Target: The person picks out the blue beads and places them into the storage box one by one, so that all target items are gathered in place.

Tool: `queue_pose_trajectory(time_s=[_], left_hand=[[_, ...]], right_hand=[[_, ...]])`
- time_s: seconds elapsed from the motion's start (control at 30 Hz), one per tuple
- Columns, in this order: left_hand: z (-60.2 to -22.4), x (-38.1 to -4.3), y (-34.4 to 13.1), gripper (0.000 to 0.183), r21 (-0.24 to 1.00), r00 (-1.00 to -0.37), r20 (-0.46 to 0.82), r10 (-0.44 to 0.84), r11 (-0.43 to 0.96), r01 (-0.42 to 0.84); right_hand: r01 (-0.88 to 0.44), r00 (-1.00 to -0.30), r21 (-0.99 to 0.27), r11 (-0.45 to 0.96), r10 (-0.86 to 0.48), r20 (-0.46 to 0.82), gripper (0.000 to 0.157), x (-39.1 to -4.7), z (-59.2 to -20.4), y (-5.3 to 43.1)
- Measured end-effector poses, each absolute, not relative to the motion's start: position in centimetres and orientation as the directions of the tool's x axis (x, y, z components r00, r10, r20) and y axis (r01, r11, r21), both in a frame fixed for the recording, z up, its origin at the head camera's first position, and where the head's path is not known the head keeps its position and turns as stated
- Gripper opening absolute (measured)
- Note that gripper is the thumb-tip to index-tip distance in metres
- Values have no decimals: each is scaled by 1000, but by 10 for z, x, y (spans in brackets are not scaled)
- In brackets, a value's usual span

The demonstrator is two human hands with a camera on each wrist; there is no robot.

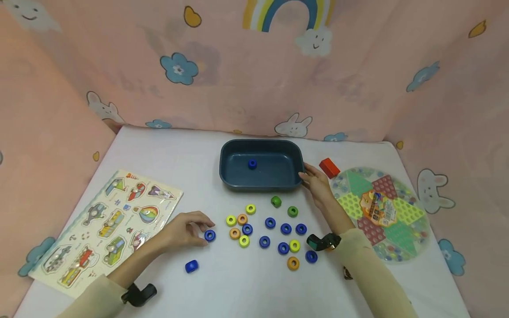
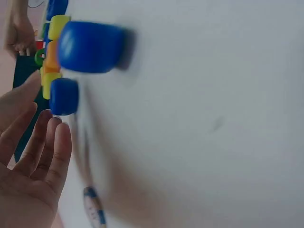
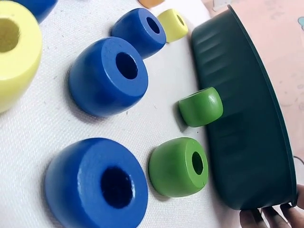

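Judging by the layout, the work stood near its start. Taking the middle of the scatter of beads as the clock's centre, the tray sat at 12 o'clock, and a single blue bead lay inside it, a little toward 9 o'clock from the tray's own middle. That was all the tray held. Left outside were nine blue beads, four yellow beads, three orange beads and two green beads, the green ones nearest the tray.

At 9 o'clock the left hand had its thumb and fingers parted about one of those outer blue beads, not clenched (whether any fingertip touched it, I could not tell). Another blue bead lay on its side at 8 o'clock. The right hand, between 1 and 2 o'clock, was grasping the near end of the tray, thumb over the rim and fingers along the outer wall.

The picture board farther out at 9 o'clock, the round board at 3 and the red block past the right hand seemed to have no part in it.
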State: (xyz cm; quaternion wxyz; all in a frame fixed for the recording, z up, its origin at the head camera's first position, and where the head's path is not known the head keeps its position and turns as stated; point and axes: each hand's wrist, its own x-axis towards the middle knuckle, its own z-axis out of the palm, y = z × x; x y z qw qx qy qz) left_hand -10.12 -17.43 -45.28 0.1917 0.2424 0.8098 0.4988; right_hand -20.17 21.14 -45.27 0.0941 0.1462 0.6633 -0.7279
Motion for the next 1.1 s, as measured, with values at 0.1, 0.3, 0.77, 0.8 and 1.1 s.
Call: queue_pose_trajectory(time_s=[0.1, 0.3, 0.77, 0.8, 1.1], left_hand=[[-463, -95, -174, 39, 898, -821, -63, 567, 390, 201], [-468, -91, -171, 31, 864, -844, -84, 530, 461, 203], [-449, -107, -164, 40, 813, -732, -155, 663, 507, 287], [-451, -104, -162, 40, 812, -727, -151, 670, 503, 295], [-454, -94, -136, 28, 839, -709, -102, 698, 443, 316]], right_hand=[[332, -938, -937, -105, 64, -340, 51, -199, -455, 213], [316, -944, -941, -118, 58, -324, 50, -199, -456, 213], [320, -942, -938, -134, 65, -330, 49, -202, -454, 210], [322, -940, -937, -134, 70, -333, 48, -202, -453, 210], [327, -938, -936, -130, 73, -338, 48, -204, -453, 212]])
